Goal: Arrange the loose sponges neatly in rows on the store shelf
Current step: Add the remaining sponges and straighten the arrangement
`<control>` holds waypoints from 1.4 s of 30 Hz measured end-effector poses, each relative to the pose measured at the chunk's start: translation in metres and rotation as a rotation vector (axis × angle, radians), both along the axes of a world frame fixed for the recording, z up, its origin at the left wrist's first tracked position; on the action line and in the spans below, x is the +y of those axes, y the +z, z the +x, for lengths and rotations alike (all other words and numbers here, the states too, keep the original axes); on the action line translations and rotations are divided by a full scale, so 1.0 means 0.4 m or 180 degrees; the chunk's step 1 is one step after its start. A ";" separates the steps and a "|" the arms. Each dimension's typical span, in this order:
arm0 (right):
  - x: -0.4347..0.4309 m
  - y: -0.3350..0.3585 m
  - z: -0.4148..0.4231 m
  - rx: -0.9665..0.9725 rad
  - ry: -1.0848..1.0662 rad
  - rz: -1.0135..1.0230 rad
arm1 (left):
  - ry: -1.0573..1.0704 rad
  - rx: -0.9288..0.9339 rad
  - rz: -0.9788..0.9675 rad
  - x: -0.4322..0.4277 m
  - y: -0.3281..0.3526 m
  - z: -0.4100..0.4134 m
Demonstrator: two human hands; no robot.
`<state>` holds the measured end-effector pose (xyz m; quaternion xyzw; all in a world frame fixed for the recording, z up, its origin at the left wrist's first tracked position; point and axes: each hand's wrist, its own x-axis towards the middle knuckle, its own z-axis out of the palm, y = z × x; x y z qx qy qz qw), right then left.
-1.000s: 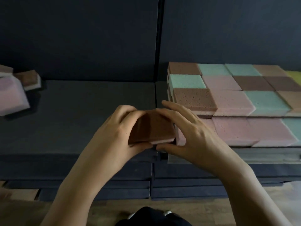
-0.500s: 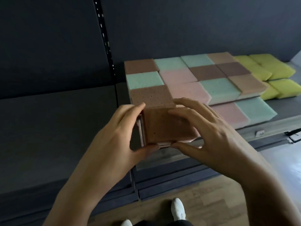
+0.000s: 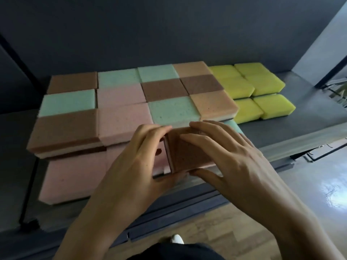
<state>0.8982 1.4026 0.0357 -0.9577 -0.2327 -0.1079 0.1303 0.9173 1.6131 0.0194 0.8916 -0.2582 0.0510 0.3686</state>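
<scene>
Both hands hold one brown sponge [image 3: 187,156] over the front row of the stacked sponges. My left hand [image 3: 139,162] grips its left end, thumb under the near edge and fingers over the far edge. My right hand [image 3: 231,158] grips its right side, fingers lying across the top and thumb at the near edge. Brown, mint, pink and tan sponges [image 3: 122,94] lie in tight rows on the dark shelf [image 3: 293,132]. A pink sponge [image 3: 75,177] lies at the front left, one layer lower. What sits under the held sponge is hidden.
Yellow sponges [image 3: 259,89] lie in rows to the right of the block. The shelf's grey front lip [image 3: 304,145] runs along the near right. A dark upright post [image 3: 28,184] stands at the left. Wooden floor [image 3: 206,229] and a white shoe tip [image 3: 176,239] show below.
Both hands have carried the brown sponge rightwards, from the block's front left corner to further along its front row. The view has swung right, so the yellow sponges now show.
</scene>
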 end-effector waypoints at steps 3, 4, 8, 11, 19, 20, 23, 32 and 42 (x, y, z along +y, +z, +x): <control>-0.065 -0.001 0.014 -0.0037 -0.0053 -0.0008 | -0.0048 -0.0012 0.0213 -0.038 0.003 0.014; -0.083 -0.002 0.018 -0.0038 -0.0075 -0.0002 | -0.0037 -0.0043 0.0279 -0.047 0.007 0.019; -0.136 -0.008 0.036 -0.0023 -0.0087 -0.0044 | 0.0040 -0.0236 0.0482 -0.079 0.025 0.036; -0.161 -0.014 0.048 -0.0031 -0.0110 -0.0048 | 0.0077 -0.0349 0.0544 -0.105 0.029 0.056; -0.193 -0.026 0.085 0.0066 -0.0091 -0.0029 | 0.0223 -0.0501 0.1013 -0.137 0.006 0.108; -0.195 -0.029 0.090 0.0083 -0.0078 -0.0026 | 0.0215 -0.0491 0.1039 -0.137 0.004 0.111; -0.201 -0.041 0.102 0.0097 -0.0042 -0.0018 | 0.0196 -0.0488 0.1063 -0.140 0.001 0.116; -0.209 -0.064 0.114 0.0151 -0.0006 0.0061 | 0.0204 -0.0487 0.1088 -0.143 -0.006 0.121; -0.203 -0.066 0.103 -0.0029 -0.0038 0.0099 | 0.0243 -0.0436 0.1201 -0.148 -0.013 0.114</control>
